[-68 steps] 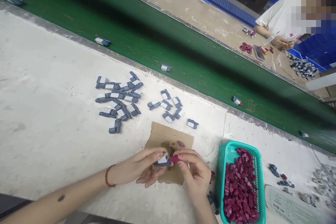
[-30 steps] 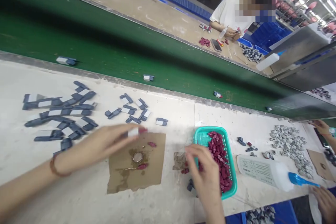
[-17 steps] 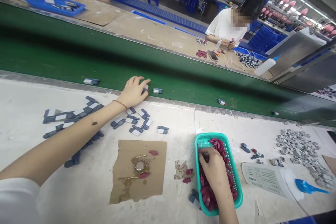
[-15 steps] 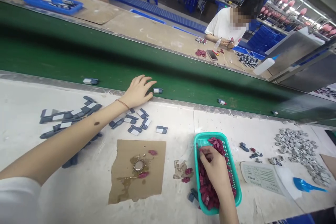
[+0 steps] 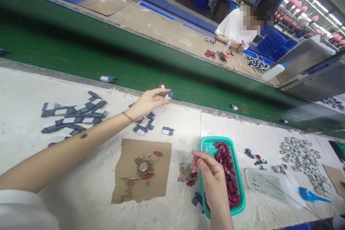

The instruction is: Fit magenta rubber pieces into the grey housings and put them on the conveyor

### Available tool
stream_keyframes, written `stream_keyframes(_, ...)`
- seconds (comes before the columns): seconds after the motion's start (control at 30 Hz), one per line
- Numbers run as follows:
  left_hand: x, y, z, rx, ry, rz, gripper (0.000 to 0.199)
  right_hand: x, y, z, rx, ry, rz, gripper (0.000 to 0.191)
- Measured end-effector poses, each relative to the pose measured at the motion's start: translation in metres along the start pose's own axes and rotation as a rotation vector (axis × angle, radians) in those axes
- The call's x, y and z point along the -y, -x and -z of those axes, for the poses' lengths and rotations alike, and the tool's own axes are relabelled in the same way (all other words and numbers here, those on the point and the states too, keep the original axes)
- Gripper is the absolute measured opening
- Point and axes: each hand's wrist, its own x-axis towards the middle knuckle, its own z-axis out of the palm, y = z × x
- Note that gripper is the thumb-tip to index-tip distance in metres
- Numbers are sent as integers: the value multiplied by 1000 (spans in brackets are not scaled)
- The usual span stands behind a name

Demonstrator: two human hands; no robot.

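Left hand (image 5: 147, 103) raised over the far edge of the white bench (image 5: 32, 90), fingertips pinched on a small grey-and-white part (image 5: 168, 95), beside the green conveyor belt (image 5: 81, 48); a cluster of similar parts (image 5: 144, 125) lies just below the wrist; right hand (image 5: 211, 176) hovers at the near-left rim of the teal basket (image 5: 238, 210) of maroon pieces (image 5: 228, 172), fingers curled narrow, contents of the grip not discernible; stained cardboard sheet (image 5: 145, 172) lies between the two hands.
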Motion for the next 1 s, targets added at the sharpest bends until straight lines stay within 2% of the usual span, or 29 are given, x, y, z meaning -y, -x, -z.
stream_keyframes(0.07, -9, 31, 7, 29, 372, 195, 49, -4, 0, -17, 58, 51, 9, 21)
stream_keyframes(0.13, -16, 60, 15, 71, 535, 345, 43, -11, -1, -35, 109, 83, 3, 21)
stream_keyframes(0.27, -19, 105, 30, 68, 466, 503, 44, -32, -1, -66, 151, 280, 83, 11)
stream_keyframes(0.33, -16, 122, 35, 42, 432, 508, 47, -39, -2, -75, 229, 427, 193, 7)
stream_keyframes(0.4, -11, 135, 37, 38, 422, 501, 46, -43, -3, -81, 341, 552, 347, 14)
stream_keyframes(0.53, 2, 153, 38, 28, 484, 542, 40, -45, -5, -84, 507, 814, 676, 28)
stream_keyframes(0.63, 9, 159, 37, 22, 546, 586, 40, -42, -6, -84, 566, 978, 795, 29)
stream_keyframes(0.8, 19, 163, 32, 40, 621, 559, 43, -40, -5, -86, 601, 1060, 829, 33)
stream_keyframes(1.0, 26, 166, 27, 99, 639, 502, 36, -49, -4, -83, 534, 948, 768, 33)
